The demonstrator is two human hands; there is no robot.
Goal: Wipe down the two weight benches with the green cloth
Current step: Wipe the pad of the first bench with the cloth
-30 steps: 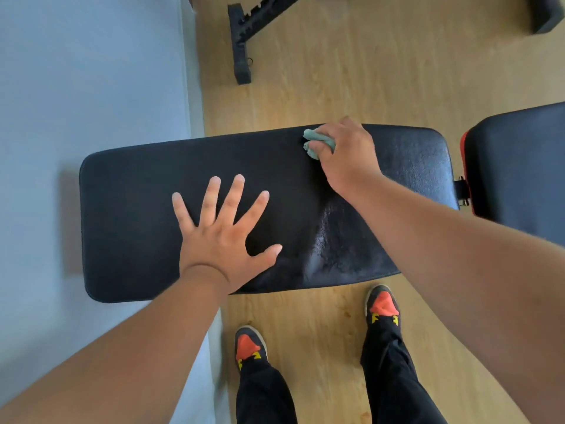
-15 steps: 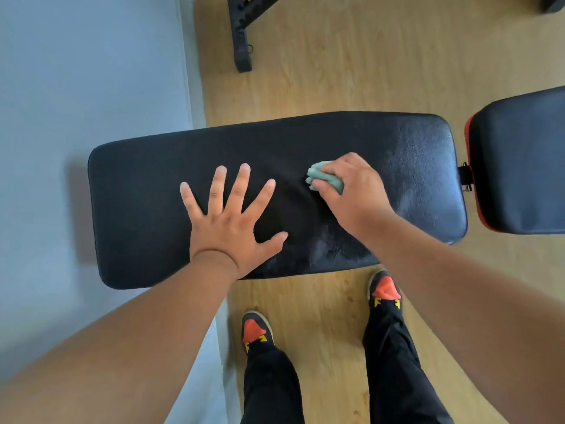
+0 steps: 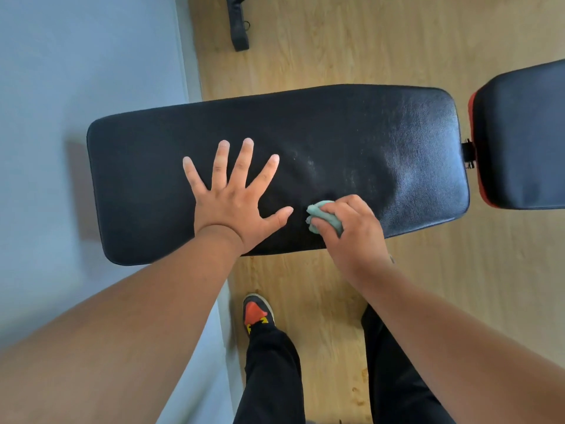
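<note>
A long black padded bench pad (image 3: 351, 142) lies across the middle of the view. My left hand (image 3: 235, 197) rests flat on it, fingers spread, left of centre. My right hand (image 3: 348, 231) grips a bunched green cloth (image 3: 324, 217) against the pad close to its near edge, just right of my left thumb. A second black pad with a red side (image 3: 522, 136) sits at the right, joined to the first by a small black bracket (image 3: 467, 154).
A pale blue wall (image 3: 76, 87) runs along the left. The floor (image 3: 367, 41) is light wood. A black metal frame foot (image 3: 238, 29) stands at the top. My legs in black trousers and one orange-and-black shoe (image 3: 258, 313) are below the bench.
My right hand has dragged the cloth from the far edge of the pad towards the near edge. My left hand stays flat in place. The view has shifted slightly.
</note>
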